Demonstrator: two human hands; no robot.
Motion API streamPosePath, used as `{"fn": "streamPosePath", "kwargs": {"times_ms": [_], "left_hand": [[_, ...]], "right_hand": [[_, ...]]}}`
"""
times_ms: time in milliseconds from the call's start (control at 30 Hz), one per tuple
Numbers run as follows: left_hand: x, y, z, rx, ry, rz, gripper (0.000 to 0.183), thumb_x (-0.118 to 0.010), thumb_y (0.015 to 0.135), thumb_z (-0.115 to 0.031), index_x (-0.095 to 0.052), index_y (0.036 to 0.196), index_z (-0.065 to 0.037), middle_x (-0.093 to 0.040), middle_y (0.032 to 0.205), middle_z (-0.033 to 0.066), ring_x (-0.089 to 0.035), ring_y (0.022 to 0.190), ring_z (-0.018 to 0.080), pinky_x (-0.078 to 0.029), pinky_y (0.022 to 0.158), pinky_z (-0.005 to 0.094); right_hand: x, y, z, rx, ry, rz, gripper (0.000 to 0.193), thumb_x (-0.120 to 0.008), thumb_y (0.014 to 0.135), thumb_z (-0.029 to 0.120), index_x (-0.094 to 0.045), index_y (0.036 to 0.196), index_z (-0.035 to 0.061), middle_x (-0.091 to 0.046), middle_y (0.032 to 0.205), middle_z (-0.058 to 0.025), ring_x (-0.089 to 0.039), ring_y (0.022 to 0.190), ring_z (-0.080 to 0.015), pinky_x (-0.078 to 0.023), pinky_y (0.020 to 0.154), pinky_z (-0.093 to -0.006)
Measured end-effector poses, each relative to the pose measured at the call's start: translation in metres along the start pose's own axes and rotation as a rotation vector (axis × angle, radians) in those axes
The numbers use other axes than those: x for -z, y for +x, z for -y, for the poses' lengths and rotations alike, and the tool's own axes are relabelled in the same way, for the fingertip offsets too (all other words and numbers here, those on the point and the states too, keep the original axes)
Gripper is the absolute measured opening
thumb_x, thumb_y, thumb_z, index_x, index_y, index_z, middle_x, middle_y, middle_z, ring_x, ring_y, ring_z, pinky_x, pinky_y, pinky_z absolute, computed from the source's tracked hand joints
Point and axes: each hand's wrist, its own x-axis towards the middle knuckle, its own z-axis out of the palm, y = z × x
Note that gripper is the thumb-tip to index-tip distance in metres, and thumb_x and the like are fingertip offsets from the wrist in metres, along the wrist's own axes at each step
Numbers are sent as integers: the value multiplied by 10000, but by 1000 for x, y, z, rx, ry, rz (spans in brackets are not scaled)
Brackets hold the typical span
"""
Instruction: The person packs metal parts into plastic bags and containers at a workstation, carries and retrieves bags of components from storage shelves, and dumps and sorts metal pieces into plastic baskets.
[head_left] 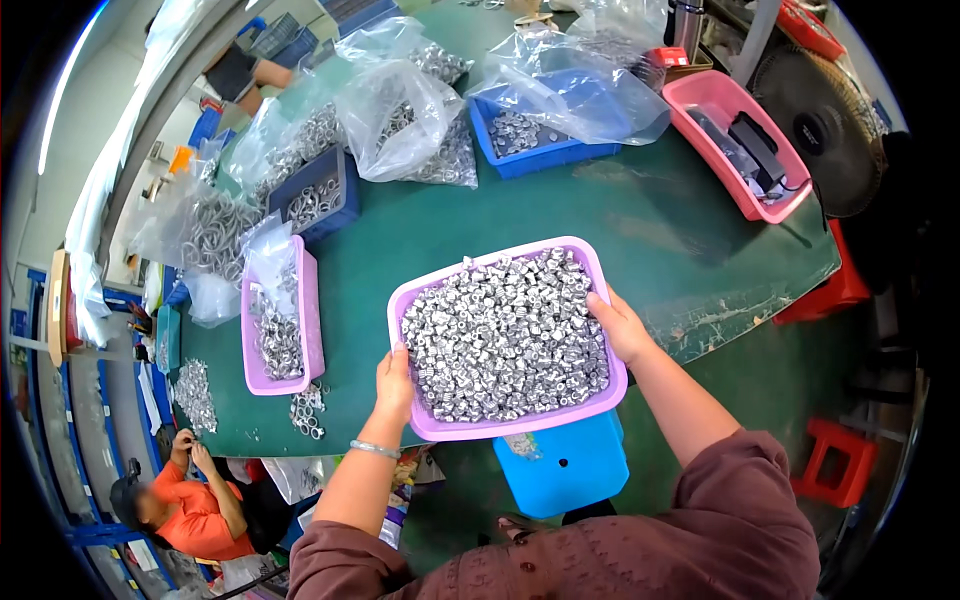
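Note:
Between my hands is a light purple plastic basin point(515, 430), heaped with small silvery metal parts point(505, 340). My left hand point(394, 383) grips its left side, the thumb up at the rim. On the opposite side my right hand point(618, 325) holds the rim, thumb over the edge and the other fingers partly hidden behind the wall. The basin is at the front edge of the green table point(370, 270); whether it rests on the tabletop or is lifted, I cannot tell.
Left stands a narrow purple bin point(312, 330) of metal rings. Behind are blue bins point(560, 155), clear bags point(400, 120) of parts and a pink bin point(735, 185). A blue stool point(565, 480) is below the table edge. A person in orange point(205, 520) works at the left.

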Motion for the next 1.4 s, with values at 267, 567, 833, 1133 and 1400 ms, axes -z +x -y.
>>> {"fn": "streamPosePath", "kwargs": {"times_ms": [267,567,833,1133,1400], "left_hand": [[-10,-4,-13,-60,125,-71,418,-406,887,-297,-488,1049,79,-547,1001,113,-498,872,160,-393,785,283],[-1,-5,-14,-133,47,-29,442,-461,855,-317,-481,1068,69,-539,1024,160,-513,886,213,-396,795,320],[-11,-94,48,-28,-15,-236,628,-570,787,-321,-265,1243,-14,-454,1034,155,-506,759,189,-430,597,293],[-61,-98,42,255,-687,-112,450,-418,859,-408,-355,1190,-109,-413,1132,110,-466,909,301,-429,723,445],[-98,-79,39,-259,-825,-591,390,-358,827,-51,-355,1214,-11,-435,1197,123,-446,1071,261,-356,924,395]], "right_hand": [[8,10,-6,229,-206,-68,518,-480,840,230,-305,1274,9,-399,1242,-124,-367,1146,-193,-265,967,-302],[-11,-45,23,509,-1045,-456,455,-574,764,240,-420,1106,-17,-439,1104,-221,-429,1035,-372,-351,888,-392],[-42,-132,33,798,-1784,71,357,-665,630,324,-515,830,69,-495,895,-108,-455,901,-271,-334,793,-363],[-31,-82,21,942,-1869,357,227,-630,615,291,-516,696,112,-526,699,-36,-515,720,-214,-382,646,-343],[-13,-55,28,976,-1470,705,211,-546,693,270,-561,576,94,-567,616,-101,-575,606,-250,-435,542,-392]]}}
